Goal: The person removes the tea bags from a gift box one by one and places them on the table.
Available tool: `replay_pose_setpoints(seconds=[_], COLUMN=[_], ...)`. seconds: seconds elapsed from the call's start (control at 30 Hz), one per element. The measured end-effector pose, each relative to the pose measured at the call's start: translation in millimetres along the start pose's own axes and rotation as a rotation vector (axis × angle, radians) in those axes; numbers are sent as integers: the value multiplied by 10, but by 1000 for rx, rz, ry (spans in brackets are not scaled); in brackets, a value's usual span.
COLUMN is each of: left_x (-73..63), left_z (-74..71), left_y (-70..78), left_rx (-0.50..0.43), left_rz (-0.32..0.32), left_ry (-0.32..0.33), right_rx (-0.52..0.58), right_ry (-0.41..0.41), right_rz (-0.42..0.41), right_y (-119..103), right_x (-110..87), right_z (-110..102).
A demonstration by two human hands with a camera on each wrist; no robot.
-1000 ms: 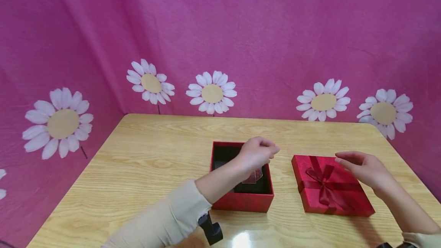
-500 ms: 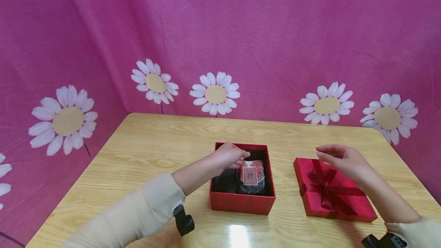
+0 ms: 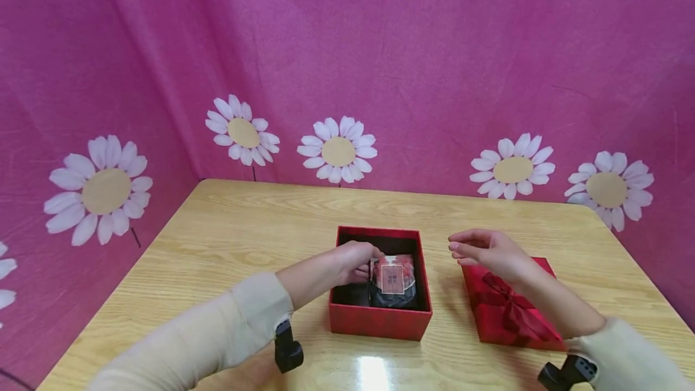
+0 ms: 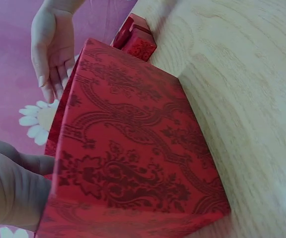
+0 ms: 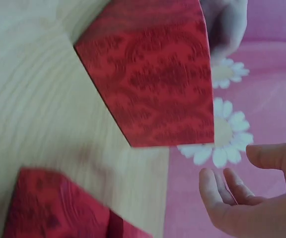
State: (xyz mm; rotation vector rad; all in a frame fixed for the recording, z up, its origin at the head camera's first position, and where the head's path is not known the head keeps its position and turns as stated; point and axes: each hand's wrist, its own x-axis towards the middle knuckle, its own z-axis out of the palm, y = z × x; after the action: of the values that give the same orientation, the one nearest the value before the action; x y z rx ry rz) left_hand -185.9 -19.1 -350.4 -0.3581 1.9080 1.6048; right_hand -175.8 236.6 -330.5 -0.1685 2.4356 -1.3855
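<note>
A red patterned gift box [image 3: 380,321] stands without its lid on the table, its inside dark. Within its right half is a small packet [image 3: 399,300], red above and dark below, with a square label. My left hand [image 3: 353,261] reaches over the left side into the box, its fingers at the packet's upper left edge; the box wall hides the fingertips in the left wrist view. To the right of the box, my right hand [image 3: 496,252] hovers with loosely bent fingers and holds nothing. Below it lies the red lid [image 3: 488,318] with a ribbon bow.
The wooden table [image 3: 244,228] bears the box and lid. A pink cloth with daisies [image 3: 336,151] hangs behind and at the sides. Black camera mounts [image 3: 288,349] sit on both wrists.
My left hand has moved from above the box's right side leftward and down into it, uncovering the packet. My right hand has moved left from over the lid toward the box.
</note>
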Motion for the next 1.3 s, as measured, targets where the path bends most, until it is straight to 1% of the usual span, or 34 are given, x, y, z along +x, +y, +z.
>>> replay_pose_setpoints(seconds=[0.1, 0.2, 0.23, 0.33, 0.43, 0.5, 0.6, 0.83, 1.07, 1.3], left_x=[25, 41, 42, 52, 41, 24, -3, -37, -42, -77], left_z=[25, 40, 43, 39, 31, 27, 26, 25, 21, -3], left_y=[-19, -32, -34, -31, -20, -11, 2, 24, 25, 83], left_rx=[-14, -8, -6, 8, 26, 30, 24, 30, 38, 76], left_rz=[-20, -40, -43, -59, -66, -68, -64, -57, -45, -36], left_ry=[-10, -3, -2, -24, -28, -22, -13, -15, -19, -14], right_rx=[96, 207, 244, 352, 415, 431, 438, 447, 460, 463], right_ry=[-49, -87, -100, -116, -129, -130, -132, -128, -109, -119], right_rz=[11, 47, 65, 153, 226, 256, 262, 237, 252, 236], right_y=[-21, -30, -31, -32, -23, -13, 3, 34, 39, 56], right_x=[20, 23, 23, 17, 10, 4, -7, -14, 0, 17], right_z=[87, 172, 199, 274, 340, 379, 422, 481, 516, 511])
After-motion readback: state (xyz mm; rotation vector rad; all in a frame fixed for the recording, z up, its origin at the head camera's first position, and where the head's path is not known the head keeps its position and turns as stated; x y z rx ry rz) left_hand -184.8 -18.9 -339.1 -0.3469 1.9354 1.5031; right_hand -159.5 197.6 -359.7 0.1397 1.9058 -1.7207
